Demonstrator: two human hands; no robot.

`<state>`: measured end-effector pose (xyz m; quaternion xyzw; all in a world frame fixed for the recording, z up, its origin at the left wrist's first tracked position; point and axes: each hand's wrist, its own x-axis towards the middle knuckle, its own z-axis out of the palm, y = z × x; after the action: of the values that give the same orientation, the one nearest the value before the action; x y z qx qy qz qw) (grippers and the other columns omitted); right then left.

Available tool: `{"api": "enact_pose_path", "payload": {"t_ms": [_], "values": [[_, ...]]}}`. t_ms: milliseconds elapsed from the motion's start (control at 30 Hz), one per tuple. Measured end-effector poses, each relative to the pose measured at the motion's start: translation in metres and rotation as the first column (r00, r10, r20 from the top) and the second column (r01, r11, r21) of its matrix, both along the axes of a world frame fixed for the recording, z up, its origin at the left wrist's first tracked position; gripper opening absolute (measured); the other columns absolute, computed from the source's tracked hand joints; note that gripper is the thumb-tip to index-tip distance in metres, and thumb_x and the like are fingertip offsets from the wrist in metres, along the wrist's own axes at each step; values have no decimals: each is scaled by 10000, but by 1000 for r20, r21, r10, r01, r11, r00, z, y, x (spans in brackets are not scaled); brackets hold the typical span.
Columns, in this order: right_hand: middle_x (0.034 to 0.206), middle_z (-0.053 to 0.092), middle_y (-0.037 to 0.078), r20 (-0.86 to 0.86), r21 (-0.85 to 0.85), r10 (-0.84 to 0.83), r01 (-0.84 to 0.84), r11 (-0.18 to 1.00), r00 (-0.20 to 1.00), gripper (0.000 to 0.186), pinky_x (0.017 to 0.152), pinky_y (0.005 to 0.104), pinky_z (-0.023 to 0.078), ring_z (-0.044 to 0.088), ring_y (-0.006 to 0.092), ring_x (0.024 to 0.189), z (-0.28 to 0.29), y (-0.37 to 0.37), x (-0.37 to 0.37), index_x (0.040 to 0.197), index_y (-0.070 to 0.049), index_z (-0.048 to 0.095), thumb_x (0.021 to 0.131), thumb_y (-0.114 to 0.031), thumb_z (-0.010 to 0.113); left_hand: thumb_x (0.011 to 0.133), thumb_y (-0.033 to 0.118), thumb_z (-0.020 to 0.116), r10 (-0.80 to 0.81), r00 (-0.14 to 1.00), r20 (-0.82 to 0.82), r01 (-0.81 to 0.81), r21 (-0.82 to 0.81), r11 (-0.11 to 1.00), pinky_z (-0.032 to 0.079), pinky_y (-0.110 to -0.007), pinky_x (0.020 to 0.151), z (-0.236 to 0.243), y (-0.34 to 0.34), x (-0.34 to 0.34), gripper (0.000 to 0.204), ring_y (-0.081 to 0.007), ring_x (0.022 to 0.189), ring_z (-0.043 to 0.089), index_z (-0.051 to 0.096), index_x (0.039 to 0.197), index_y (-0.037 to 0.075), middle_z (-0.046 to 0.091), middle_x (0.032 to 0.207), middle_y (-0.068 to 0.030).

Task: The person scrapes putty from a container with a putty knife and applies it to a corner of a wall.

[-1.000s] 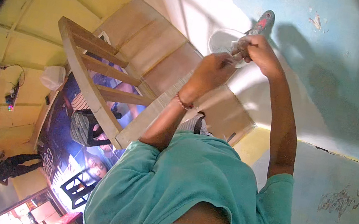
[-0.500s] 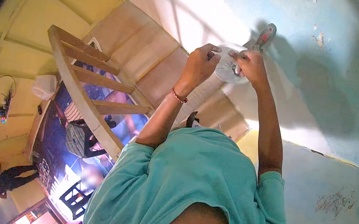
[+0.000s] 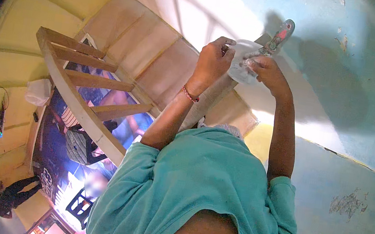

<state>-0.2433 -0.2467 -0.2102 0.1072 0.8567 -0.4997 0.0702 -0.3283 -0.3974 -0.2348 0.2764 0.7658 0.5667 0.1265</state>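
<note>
A round, whitish translucent container sits over a pale beam in front of me. My left hand is closed at its left rim, thumb and bent fingers on the edge. A putty knife with a worn black-and-red handle leans across the far right side of the container, its handle pointing up and away. My right hand has its fingers pinched together over the container's right side, close to the knife's blade end. Whatever lies between those fingertips is too small to tell.
Blue-painted wall with peeling patches rises ahead and to the right. On the left stands a wooden rail with slats, with a striped grey bag and a black chair beyond. A person in dark clothes is far lower left.
My right hand has drawn slightly down and right, off the knife's handle, which now shows more fully. My left hand has risen a little along the container's rim.
</note>
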Motion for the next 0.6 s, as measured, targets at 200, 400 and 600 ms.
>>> {"api": "enact_pose_path", "payload": {"t_ms": [200, 400, 600], "values": [[560, 457, -7, -193, 92, -82, 101, 991, 978, 270, 474, 260, 335, 389, 101, 503, -17, 4, -3, 640, 18, 538, 789, -205, 505, 727, 104, 530, 50, 999, 5, -51, 89, 995, 416, -303, 495, -4, 6, -2, 198, -200, 490, 528, 563, 880, -18, 547, 579, -151], [544, 465, 111, -175, 286, -182, 227, 931, 967, 266, 514, 307, 351, 418, 162, 512, -20, -1, -6, 628, 35, 526, 775, -186, 506, 726, 105, 534, 2, 1000, 30, -3, 30, 1000, 417, -297, 497, -8, 9, 1, 200, -199, 498, 525, 560, 876, -24, 547, 585, -155], [583, 531, 141, -198, 357, -143, 207, 911, 970, 281, 552, 353, 399, 525, 268, 556, -19, -4, -1, 647, 5, 560, 694, -271, 584, 763, 79, 516, -9, 999, -53, 9, -3, 1000, 429, -243, 510, -18, 9, 2, 201, -113, 544, 523, 540, 935, -20, 572, 635, -90]]}}
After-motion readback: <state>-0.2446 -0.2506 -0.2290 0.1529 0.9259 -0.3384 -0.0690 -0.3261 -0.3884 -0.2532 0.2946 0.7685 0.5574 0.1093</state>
